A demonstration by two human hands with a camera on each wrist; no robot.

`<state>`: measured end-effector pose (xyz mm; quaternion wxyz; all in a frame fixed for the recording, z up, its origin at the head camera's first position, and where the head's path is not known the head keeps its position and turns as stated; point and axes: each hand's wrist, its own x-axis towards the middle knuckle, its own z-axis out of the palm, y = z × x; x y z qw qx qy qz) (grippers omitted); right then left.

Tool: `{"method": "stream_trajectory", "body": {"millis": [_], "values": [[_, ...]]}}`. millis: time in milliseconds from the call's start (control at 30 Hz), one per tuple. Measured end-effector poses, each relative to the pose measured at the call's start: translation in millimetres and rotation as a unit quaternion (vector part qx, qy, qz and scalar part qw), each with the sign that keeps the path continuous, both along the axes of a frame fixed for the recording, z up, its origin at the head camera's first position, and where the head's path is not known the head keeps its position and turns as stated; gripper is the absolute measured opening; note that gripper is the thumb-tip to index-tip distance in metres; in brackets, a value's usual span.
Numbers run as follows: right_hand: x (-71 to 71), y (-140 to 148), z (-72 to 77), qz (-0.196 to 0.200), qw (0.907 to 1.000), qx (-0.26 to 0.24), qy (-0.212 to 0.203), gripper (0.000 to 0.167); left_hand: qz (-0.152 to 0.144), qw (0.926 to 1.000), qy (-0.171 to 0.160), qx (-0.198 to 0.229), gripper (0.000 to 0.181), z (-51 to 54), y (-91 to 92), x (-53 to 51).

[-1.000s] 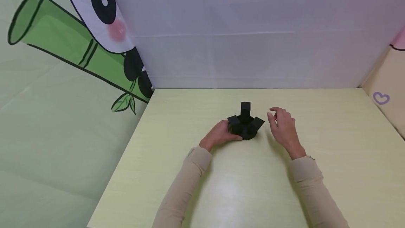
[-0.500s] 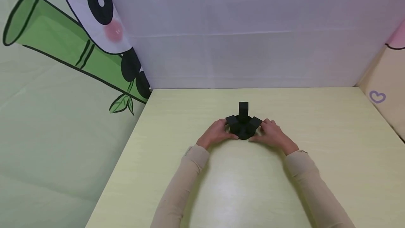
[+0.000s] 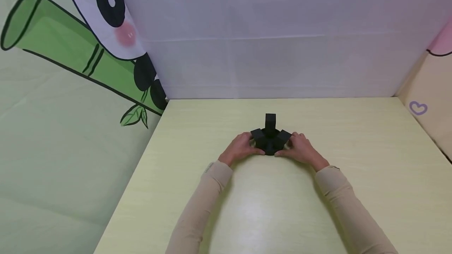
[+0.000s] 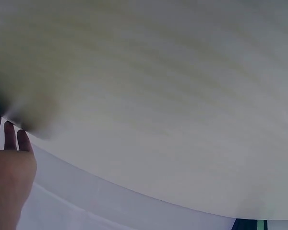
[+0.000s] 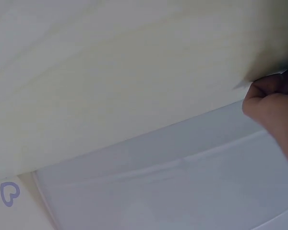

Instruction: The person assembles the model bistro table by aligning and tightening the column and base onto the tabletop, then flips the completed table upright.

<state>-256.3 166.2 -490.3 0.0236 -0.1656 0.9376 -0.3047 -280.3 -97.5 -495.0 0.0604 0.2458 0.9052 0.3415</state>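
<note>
A black three-pronged stand (image 3: 270, 141) with a round base sits on the pale wooden table (image 3: 247, 214) in the head view. One prong rises at the back and two flare out to the sides. My left hand (image 3: 240, 149) grips its left side, thumb at the front of the base. On the opposite side my right hand (image 3: 302, 150) holds it the same way, thumb also at the front. Some fingers of both hands are hidden behind the stand. Only part of each hand shows at the edge of its wrist view, where the stand is mostly cut off.
Behind the table hangs a pale lilac cloth (image 3: 268, 34). On the left is a pale green cloth (image 3: 56, 160) printed with a bamboo stalk. A cream cloth (image 3: 436, 89) with a purple heart hangs along the right edge.
My right hand came in from the right, lowered and took hold of the stand's right side. My left hand kept its grip, and the stand stayed about where it was.
</note>
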Motion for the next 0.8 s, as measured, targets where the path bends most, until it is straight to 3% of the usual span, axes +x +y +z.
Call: {"method": "stream_trajectory", "body": {"millis": [167, 400, 500, 667, 800], "values": [[-2.7, 3.6, 4.5, 0.034, 0.9969, -0.068, -0.024, 0.038, 0.000, 0.9996, -0.009, 0.026, 0.053, 0.9, 0.9, 0.5], [-0.5, 14.9, 23.1, 0.058, 0.9714, -0.152, -0.173, 0.037, 0.021, 0.9906, -0.099, 0.092, 0.061, 13.0, 1.3, 7.1], [2.6, 18.6, 33.7, 0.059, 0.9599, -0.166, -0.218, 0.052, 0.027, 0.9845, -0.140, 0.102, 0.063, 23.7, 0.3, 10.8], [6.1, 18.4, 54.6, 0.043, 0.9374, -0.195, -0.285, 0.055, 0.015, 0.9770, -0.190, 0.095, 0.064, 45.8, -1.7, 11.1], [5.5, 14.0, 73.5, 0.023, 0.9223, -0.204, -0.327, 0.062, 0.026, 0.9696, -0.224, 0.094, 0.067, 69.2, 0.2, 9.2]]}}
